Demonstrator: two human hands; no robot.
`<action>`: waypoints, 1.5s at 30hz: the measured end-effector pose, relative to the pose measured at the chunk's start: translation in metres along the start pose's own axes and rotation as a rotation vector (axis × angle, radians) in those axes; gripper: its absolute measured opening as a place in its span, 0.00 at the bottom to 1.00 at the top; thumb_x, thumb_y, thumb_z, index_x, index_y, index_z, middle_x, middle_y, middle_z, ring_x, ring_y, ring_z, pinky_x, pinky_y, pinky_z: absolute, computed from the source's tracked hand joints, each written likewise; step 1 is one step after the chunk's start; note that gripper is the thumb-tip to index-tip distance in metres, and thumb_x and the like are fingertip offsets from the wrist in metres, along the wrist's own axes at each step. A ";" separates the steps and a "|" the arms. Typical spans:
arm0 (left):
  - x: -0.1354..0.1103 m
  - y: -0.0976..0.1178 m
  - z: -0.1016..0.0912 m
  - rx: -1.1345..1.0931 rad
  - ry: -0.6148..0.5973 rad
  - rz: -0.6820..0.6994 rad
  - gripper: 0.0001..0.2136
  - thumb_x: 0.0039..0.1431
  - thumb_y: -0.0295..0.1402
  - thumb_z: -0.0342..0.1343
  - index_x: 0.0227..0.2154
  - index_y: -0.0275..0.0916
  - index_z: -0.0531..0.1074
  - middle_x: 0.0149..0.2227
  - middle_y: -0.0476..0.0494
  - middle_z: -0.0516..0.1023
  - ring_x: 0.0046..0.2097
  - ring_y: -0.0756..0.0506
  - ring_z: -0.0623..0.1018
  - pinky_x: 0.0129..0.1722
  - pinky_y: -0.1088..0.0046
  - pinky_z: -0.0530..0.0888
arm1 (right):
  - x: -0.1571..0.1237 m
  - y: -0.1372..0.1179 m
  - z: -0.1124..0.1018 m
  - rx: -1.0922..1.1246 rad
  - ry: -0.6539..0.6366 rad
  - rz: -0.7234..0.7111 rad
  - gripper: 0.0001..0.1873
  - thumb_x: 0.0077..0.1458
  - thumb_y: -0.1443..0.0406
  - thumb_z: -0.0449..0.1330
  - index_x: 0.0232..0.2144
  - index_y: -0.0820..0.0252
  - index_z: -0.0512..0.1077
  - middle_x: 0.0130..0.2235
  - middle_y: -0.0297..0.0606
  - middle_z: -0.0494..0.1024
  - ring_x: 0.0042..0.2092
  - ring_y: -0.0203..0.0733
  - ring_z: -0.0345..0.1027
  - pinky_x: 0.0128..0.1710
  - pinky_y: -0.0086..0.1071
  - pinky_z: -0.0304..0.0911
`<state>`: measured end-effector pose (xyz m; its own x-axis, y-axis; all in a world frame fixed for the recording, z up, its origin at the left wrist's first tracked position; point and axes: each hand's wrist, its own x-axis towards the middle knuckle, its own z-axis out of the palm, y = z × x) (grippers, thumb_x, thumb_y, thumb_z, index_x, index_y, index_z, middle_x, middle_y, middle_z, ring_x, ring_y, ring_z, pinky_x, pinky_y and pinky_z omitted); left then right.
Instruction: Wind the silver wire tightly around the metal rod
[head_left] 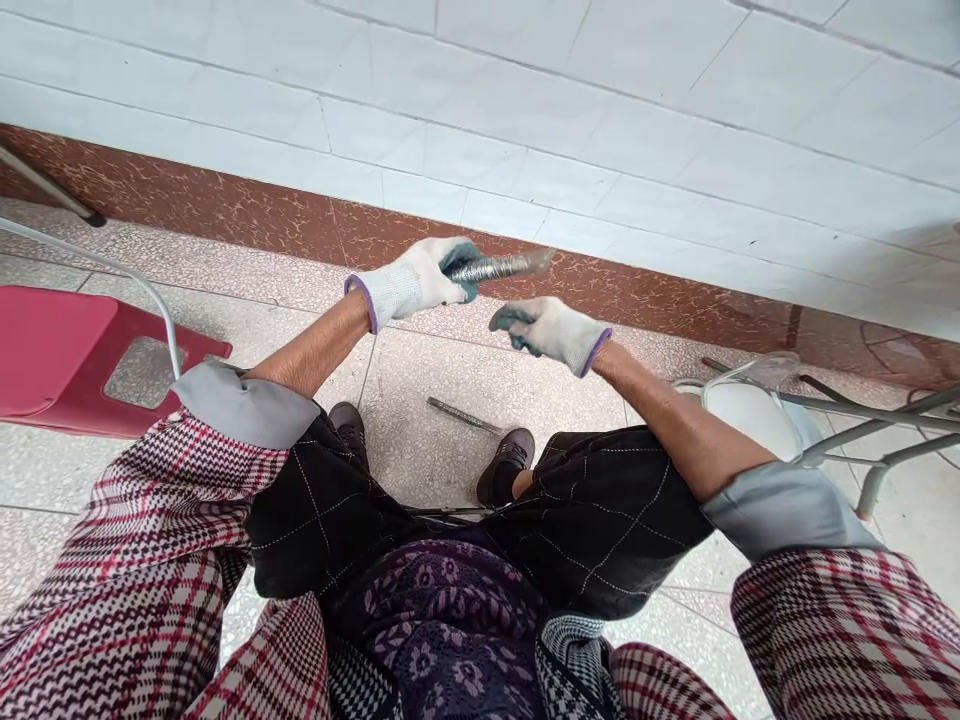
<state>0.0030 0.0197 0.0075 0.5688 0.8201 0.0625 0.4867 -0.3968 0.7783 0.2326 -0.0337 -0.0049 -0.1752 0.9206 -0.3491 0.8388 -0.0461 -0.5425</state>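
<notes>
My left hand point(424, 278), in a white glove with a teal palm, is closed round a grey threaded metal rod point(501, 266) and holds it out level, pointing right. My right hand point(551, 330), gloved the same way, hovers just below and right of the rod, its fingers loosely curled with nothing in them. A second grey rod point(463, 415) lies on the tiled floor between my two dark shoes point(507, 462). I am seated, with dark quilted trousers over my knees.
A red plastic stool point(67, 360) with a metal tube beside it stands at the left. A white container point(757, 405) and grey metal frame legs point(877, 415) are at the right. A white tiled wall with a brown skirting point(225, 215) runs ahead.
</notes>
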 end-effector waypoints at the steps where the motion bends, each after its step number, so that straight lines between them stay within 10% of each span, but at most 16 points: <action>1: 0.003 -0.005 -0.003 0.032 0.067 -0.014 0.17 0.55 0.25 0.63 0.48 0.34 0.78 0.38 0.48 0.77 0.37 0.49 0.72 0.37 0.70 0.68 | -0.004 -0.006 0.008 -0.025 -0.028 -0.029 0.15 0.67 0.72 0.57 0.49 0.65 0.82 0.27 0.34 0.75 0.24 0.33 0.62 0.24 0.30 0.59; 5: 0.011 -0.023 -0.005 0.513 0.089 -0.093 0.17 0.64 0.29 0.59 0.55 0.40 0.78 0.45 0.42 0.81 0.40 0.44 0.73 0.41 0.64 0.68 | -0.026 -0.031 0.021 -0.050 -0.111 -0.204 0.12 0.68 0.69 0.58 0.48 0.64 0.82 0.31 0.36 0.79 0.27 0.34 0.67 0.28 0.30 0.62; 9: 0.007 -0.021 0.010 0.888 -0.179 0.051 0.19 0.67 0.26 0.55 0.57 0.43 0.81 0.50 0.37 0.84 0.47 0.38 0.79 0.45 0.61 0.68 | -0.028 -0.031 -0.005 0.048 0.080 -0.238 0.13 0.66 0.68 0.59 0.46 0.61 0.82 0.31 0.37 0.80 0.29 0.35 0.69 0.28 0.29 0.62; 13: -0.004 -0.002 0.022 0.533 -0.365 0.066 0.22 0.60 0.29 0.60 0.56 0.46 0.83 0.43 0.43 0.86 0.40 0.42 0.81 0.38 0.67 0.70 | -0.005 -0.003 -0.033 0.161 0.322 -0.142 0.14 0.63 0.69 0.57 0.44 0.65 0.82 0.29 0.37 0.78 0.26 0.34 0.65 0.24 0.30 0.59; 19: -0.002 0.009 0.006 -0.075 -0.052 0.005 0.27 0.56 0.29 0.61 0.60 0.33 0.78 0.53 0.41 0.84 0.50 0.44 0.80 0.50 0.70 0.75 | 0.005 0.005 -0.009 0.043 0.136 -0.020 0.13 0.64 0.72 0.58 0.44 0.65 0.83 0.25 0.32 0.74 0.24 0.33 0.62 0.25 0.30 0.59; 26: 0.010 -0.018 -0.008 0.400 0.104 -0.115 0.23 0.65 0.31 0.60 0.62 0.39 0.78 0.52 0.41 0.84 0.49 0.42 0.79 0.51 0.64 0.74 | -0.031 -0.038 0.017 -0.094 -0.024 -0.267 0.13 0.68 0.68 0.59 0.49 0.61 0.83 0.30 0.35 0.79 0.29 0.35 0.68 0.32 0.30 0.62; 31: 0.007 -0.019 0.009 0.647 -0.196 -0.036 0.21 0.62 0.30 0.62 0.57 0.47 0.83 0.48 0.40 0.85 0.47 0.38 0.80 0.45 0.63 0.72 | -0.021 -0.022 -0.020 0.067 0.214 -0.235 0.14 0.65 0.70 0.59 0.48 0.61 0.83 0.32 0.36 0.81 0.30 0.35 0.70 0.31 0.30 0.64; 34: 0.001 -0.009 0.022 0.438 -0.321 0.066 0.22 0.57 0.28 0.63 0.54 0.48 0.84 0.41 0.45 0.84 0.41 0.42 0.80 0.39 0.68 0.72 | -0.001 0.004 -0.034 0.126 0.305 -0.122 0.12 0.66 0.69 0.59 0.45 0.64 0.82 0.28 0.35 0.77 0.25 0.33 0.63 0.25 0.31 0.59; 39: -0.003 0.010 0.021 -0.176 -0.046 -0.099 0.20 0.61 0.25 0.62 0.57 0.36 0.77 0.41 0.43 0.79 0.32 0.50 0.75 0.33 0.72 0.72 | 0.013 0.017 -0.019 0.007 0.127 0.037 0.13 0.66 0.69 0.59 0.47 0.65 0.83 0.27 0.34 0.75 0.23 0.33 0.62 0.24 0.31 0.59; 45: 0.001 0.010 0.013 -0.480 0.090 -0.246 0.10 0.75 0.28 0.49 0.51 0.34 0.73 0.32 0.48 0.71 0.23 0.53 0.64 0.21 0.73 0.63 | -0.008 -0.019 0.009 -0.215 -0.009 -0.195 0.13 0.69 0.67 0.58 0.48 0.60 0.82 0.33 0.38 0.81 0.32 0.38 0.69 0.35 0.33 0.63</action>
<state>0.0168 0.0109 0.0070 0.4067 0.9056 -0.1205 0.2290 0.0267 0.9731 0.2129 -0.0435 0.0011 -0.3475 0.9005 -0.2614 0.8787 0.2154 -0.4261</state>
